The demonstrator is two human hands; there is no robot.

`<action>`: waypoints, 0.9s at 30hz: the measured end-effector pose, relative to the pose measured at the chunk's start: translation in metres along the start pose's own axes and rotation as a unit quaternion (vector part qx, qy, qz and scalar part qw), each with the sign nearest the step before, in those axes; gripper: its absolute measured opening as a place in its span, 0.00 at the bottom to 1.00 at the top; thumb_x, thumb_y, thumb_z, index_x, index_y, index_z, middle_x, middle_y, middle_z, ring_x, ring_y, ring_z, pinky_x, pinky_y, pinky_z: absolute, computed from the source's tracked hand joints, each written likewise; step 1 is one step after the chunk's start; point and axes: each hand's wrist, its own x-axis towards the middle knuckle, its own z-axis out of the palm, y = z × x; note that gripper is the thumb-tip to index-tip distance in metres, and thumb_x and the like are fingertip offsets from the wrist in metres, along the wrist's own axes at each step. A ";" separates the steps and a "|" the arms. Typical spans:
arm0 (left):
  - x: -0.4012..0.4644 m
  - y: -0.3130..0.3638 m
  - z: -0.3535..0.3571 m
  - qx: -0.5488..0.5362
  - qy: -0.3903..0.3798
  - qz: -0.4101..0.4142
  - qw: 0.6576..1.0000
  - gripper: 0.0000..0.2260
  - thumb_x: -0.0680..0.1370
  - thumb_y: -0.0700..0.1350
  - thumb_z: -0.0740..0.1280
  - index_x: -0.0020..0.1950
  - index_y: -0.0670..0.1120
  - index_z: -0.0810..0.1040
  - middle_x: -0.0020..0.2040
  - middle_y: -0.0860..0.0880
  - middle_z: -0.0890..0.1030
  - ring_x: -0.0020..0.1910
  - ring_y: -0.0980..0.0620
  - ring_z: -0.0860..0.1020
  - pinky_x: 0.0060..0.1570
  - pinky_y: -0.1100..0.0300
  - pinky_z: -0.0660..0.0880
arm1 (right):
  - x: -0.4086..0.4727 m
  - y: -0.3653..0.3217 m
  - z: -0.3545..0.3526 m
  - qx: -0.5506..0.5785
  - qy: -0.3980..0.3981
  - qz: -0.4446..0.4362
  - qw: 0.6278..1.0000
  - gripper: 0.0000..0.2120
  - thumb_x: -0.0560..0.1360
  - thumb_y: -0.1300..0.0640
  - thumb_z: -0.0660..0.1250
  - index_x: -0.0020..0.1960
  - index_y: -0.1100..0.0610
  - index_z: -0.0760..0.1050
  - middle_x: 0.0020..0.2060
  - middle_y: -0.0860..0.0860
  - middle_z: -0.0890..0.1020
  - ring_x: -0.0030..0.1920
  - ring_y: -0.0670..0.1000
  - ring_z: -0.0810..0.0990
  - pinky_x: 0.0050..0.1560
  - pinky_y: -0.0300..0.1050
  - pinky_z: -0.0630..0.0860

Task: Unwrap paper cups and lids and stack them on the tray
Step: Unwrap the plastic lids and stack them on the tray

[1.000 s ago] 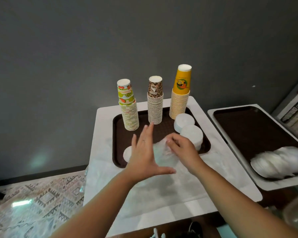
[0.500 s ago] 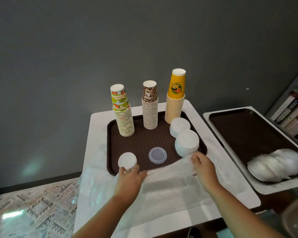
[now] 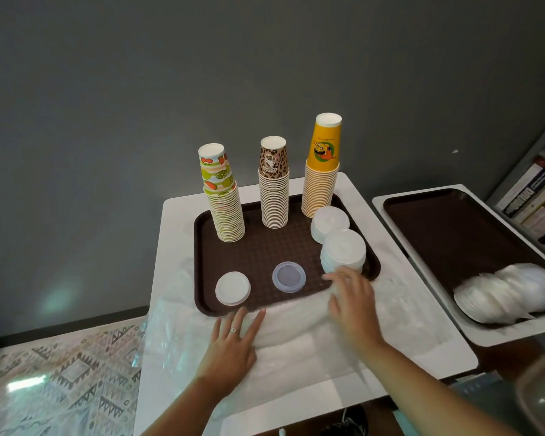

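Both the left hand and right hand lie flat with straight fingers on the clear plastic wrap just before the brown tray, where the cup stacks carry print too small to read.

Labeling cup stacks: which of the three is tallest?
The yellow cup stack, rightmost on the near brown tray. Its top cup rises above the leopard-print stack in the middle and the fruit-print stack at left.

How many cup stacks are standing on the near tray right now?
3, in a row along the back of the tray: fruit-print stack at left, leopard-print stack in the middle, yellow stack at right. None looks hidden.
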 end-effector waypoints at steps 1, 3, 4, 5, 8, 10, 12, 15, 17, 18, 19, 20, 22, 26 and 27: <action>0.000 0.001 -0.001 -0.012 0.008 0.015 1.000 0.37 0.71 0.51 0.57 0.78 0.50 0.47 0.64 0.41 0.71 0.60 0.41 0.69 0.63 0.46 0.64 | -0.002 -0.010 0.006 -0.038 -0.025 -0.061 0.997 0.19 0.69 0.58 0.57 0.59 0.50 0.73 0.62 0.52 0.72 0.62 0.55 0.70 0.65 0.54 0.61; -0.001 0.003 -0.003 -0.023 0.024 0.050 0.998 0.35 0.73 0.52 0.58 0.78 0.49 0.49 0.69 0.43 0.67 0.66 0.43 0.66 0.68 0.47 0.56 | -0.010 -0.028 0.021 -0.096 -0.108 -0.152 0.978 0.21 0.71 0.52 0.56 0.62 0.47 0.72 0.69 0.51 0.69 0.70 0.54 0.66 0.70 0.57 0.55; -0.001 0.003 -0.002 -0.024 0.026 0.066 0.997 0.35 0.73 0.51 0.58 0.78 0.48 0.51 0.71 0.44 0.65 0.70 0.44 0.63 0.69 0.47 0.53 | -0.015 -0.034 0.030 -0.114 -0.148 -0.180 0.966 0.21 0.72 0.49 0.55 0.64 0.46 0.72 0.70 0.50 0.69 0.71 0.52 0.65 0.71 0.58 0.57; 0.000 0.003 -0.001 -0.021 0.023 0.081 0.996 0.35 0.72 0.50 0.57 0.78 0.48 0.51 0.73 0.45 0.63 0.73 0.45 0.59 0.70 0.49 0.51 | -0.021 -0.038 0.039 -0.132 -0.188 -0.194 0.954 0.23 0.72 0.46 0.54 0.65 0.46 0.72 0.70 0.49 0.70 0.71 0.51 0.66 0.70 0.57 0.61; -0.003 -0.002 0.011 -0.009 -0.008 0.106 0.994 0.36 0.71 0.47 0.56 0.78 0.47 0.49 0.78 0.49 0.52 0.77 0.49 0.46 0.71 0.51 0.49 | -0.037 -0.030 0.057 -0.184 -0.273 -0.189 0.925 0.27 0.73 0.41 0.51 0.68 0.50 0.71 0.68 0.49 0.73 0.70 0.51 0.67 0.69 0.56 0.61; -0.006 -0.004 0.018 -0.003 -0.032 0.114 0.993 0.34 0.71 0.47 0.56 0.78 0.47 0.51 0.78 0.50 0.49 0.78 0.50 0.44 0.72 0.52 0.48 | -0.044 -0.016 0.057 -0.209 -0.298 -0.183 0.913 0.27 0.74 0.41 0.51 0.69 0.51 0.68 0.68 0.48 0.73 0.69 0.50 0.69 0.70 0.54 0.50; -0.007 -0.003 0.017 -0.009 -0.051 0.110 0.993 0.32 0.73 0.47 0.55 0.78 0.48 0.52 0.77 0.51 0.56 0.77 0.51 0.47 0.71 0.53 0.48 | -0.046 -0.001 0.051 -0.222 -0.300 -0.172 0.912 0.27 0.74 0.42 0.52 0.70 0.50 0.65 0.68 0.47 0.73 0.70 0.50 0.66 0.71 0.54 0.44; -0.007 -0.002 0.013 -0.031 -0.072 0.085 0.993 0.22 0.82 0.49 0.47 0.77 0.49 0.54 0.74 0.51 0.67 0.74 0.51 0.57 0.71 0.55 0.50 | -0.039 0.020 0.035 -0.228 -0.290 -0.111 0.923 0.25 0.77 0.42 0.50 0.71 0.50 0.63 0.69 0.46 0.72 0.74 0.49 0.55 0.73 0.53 0.39; -0.009 -0.003 0.011 -0.045 -0.089 0.072 0.992 0.22 0.83 0.51 0.46 0.77 0.50 0.56 0.74 0.52 0.66 0.73 0.52 0.60 0.71 0.56 0.50 | -0.036 0.034 0.027 -0.236 -0.271 -0.082 0.930 0.25 0.81 0.42 0.43 0.72 0.51 0.63 0.69 0.45 0.72 0.76 0.45 0.44 0.73 0.53 0.41; -0.011 -0.004 0.011 -0.048 -0.089 0.069 0.992 0.23 0.82 0.52 0.49 0.77 0.50 0.56 0.75 0.53 0.64 0.73 0.52 0.60 0.71 0.57 0.50 | -0.036 0.040 0.024 -0.240 -0.271 -0.066 0.930 0.26 0.81 0.42 0.40 0.72 0.52 0.62 0.69 0.46 0.72 0.76 0.45 0.41 0.72 0.53 0.41; -0.011 -0.005 0.012 -0.050 -0.085 0.069 0.993 0.25 0.80 0.52 0.51 0.77 0.50 0.56 0.75 0.54 0.63 0.73 0.53 0.60 0.71 0.57 0.50 | -0.036 0.045 0.023 -0.245 -0.274 -0.049 0.929 0.27 0.81 0.42 0.39 0.72 0.52 0.62 0.69 0.46 0.71 0.76 0.45 0.41 0.72 0.53 0.42; -0.012 -0.006 0.013 -0.051 -0.083 0.067 0.993 0.25 0.79 0.52 0.53 0.77 0.50 0.56 0.75 0.54 0.62 0.73 0.53 0.60 0.71 0.57 0.50 | -0.036 0.050 0.021 -0.249 -0.285 -0.032 0.925 0.28 0.81 0.41 0.38 0.72 0.53 0.62 0.70 0.47 0.71 0.77 0.46 0.42 0.72 0.53 0.42; -0.013 -0.005 0.012 -0.058 -0.084 0.060 0.993 0.24 0.80 0.52 0.52 0.77 0.50 0.57 0.75 0.54 0.62 0.73 0.53 0.61 0.71 0.58 0.50 | -0.037 0.058 0.018 -0.263 -0.299 -0.009 0.917 0.33 0.80 0.39 0.36 0.74 0.54 0.62 0.72 0.49 0.67 0.76 0.48 0.45 0.71 0.51 0.39; -0.012 -0.004 0.010 -0.063 -0.092 0.046 0.993 0.23 0.83 0.51 0.40 0.76 0.50 0.59 0.74 0.53 0.66 0.72 0.52 0.66 0.70 0.58 0.51 | -0.037 0.067 0.018 -0.236 -0.289 -0.010 0.928 0.46 0.62 0.30 0.15 0.74 0.51 0.31 0.73 0.45 0.33 0.74 0.47 0.32 0.68 0.47 0.25; -0.012 -0.005 0.009 -0.062 -0.091 0.043 0.993 0.23 0.83 0.51 0.40 0.76 0.50 0.59 0.74 0.52 0.66 0.71 0.52 0.66 0.70 0.58 0.51 | -0.036 0.068 0.017 -0.230 -0.292 0.000 0.928 0.48 0.59 0.29 0.13 0.73 0.52 0.28 0.71 0.44 0.31 0.74 0.46 0.31 0.69 0.47 0.27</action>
